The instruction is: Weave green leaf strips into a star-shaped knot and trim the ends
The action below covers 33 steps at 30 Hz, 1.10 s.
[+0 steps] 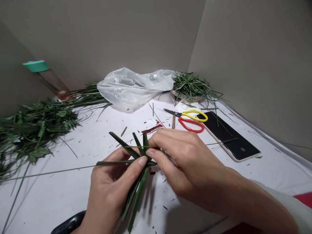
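Left hand (109, 190) had fingers (141, 161) clamped on green leaf strips (139, 195); right hand (186, 157) pinched them just beside; ends fanned beyond fingers.

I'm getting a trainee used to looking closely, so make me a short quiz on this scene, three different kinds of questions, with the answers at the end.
1. True or false: the left grip and the right grip are both on the green leaf strips.

2. Multiple choice: which handle colours do the scissors have?
A) Blue and white
B) Yellow and orange-red
C) Black and green

3. Short answer: in the picture, what crumpled, see-through thing lies between the bottle and the heap of cut greenery?

Key:
1. True
2. B
3. A plastic bag
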Motion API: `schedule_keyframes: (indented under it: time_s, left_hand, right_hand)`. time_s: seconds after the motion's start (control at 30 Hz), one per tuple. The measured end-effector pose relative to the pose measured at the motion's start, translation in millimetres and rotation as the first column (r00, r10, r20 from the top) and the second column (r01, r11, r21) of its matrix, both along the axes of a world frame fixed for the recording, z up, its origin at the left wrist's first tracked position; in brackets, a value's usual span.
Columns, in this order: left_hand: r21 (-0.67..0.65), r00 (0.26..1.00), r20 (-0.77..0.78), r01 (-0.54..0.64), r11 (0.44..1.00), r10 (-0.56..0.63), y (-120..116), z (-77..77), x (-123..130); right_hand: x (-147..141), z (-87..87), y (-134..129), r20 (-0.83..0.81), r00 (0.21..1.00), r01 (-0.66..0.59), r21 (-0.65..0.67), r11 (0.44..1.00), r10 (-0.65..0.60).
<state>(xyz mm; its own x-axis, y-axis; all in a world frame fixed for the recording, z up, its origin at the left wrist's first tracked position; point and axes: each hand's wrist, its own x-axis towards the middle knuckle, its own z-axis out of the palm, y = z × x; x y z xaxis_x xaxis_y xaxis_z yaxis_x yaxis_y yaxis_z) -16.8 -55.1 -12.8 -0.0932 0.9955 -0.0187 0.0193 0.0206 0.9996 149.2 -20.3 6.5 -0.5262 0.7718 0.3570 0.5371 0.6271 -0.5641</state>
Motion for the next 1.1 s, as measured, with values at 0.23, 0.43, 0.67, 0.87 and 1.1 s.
schedule_keyframes:
  time_s: [0.23, 0.43, 0.67, 0.87, 1.1]
  left_hand:
    - [-0.028, 0.999, -0.006, -0.046, 0.999, 0.046, 0, -3.2, 2]
    - [-0.06, 0.993, 0.047, -0.103, 0.993, 0.106, -3, -5.8, -1]
    - [-0.144, 0.971, 0.076, -0.216, 0.966, 0.228, -1, -0.8, -11]
    - [-0.255, 0.951, 0.085, -0.269, 0.929, 0.298, -2, 4.8, -7]
    - [-0.294, 0.915, 0.01, -0.383, 0.876, 0.403, -4, 13.8, 5]
  right_hand:
    - [1, -1.9, 3, -0.029, 0.999, 0.02, -0.084, 0.996, -0.022]
    - [3, 0.9, -2, 0.011, 0.999, 0.032, -0.009, 0.999, -0.032]
    - [5, 4.0, -5, 0.17, 0.981, 0.024, 0.36, 0.932, -0.091]
    - [2, -1.3, -10, 0.084, 0.988, 0.065, 0.539, 0.84, -0.131]
    - [-2, 2.3, -8, 0.045, 0.98, 0.151, 0.475, 0.867, -0.195]
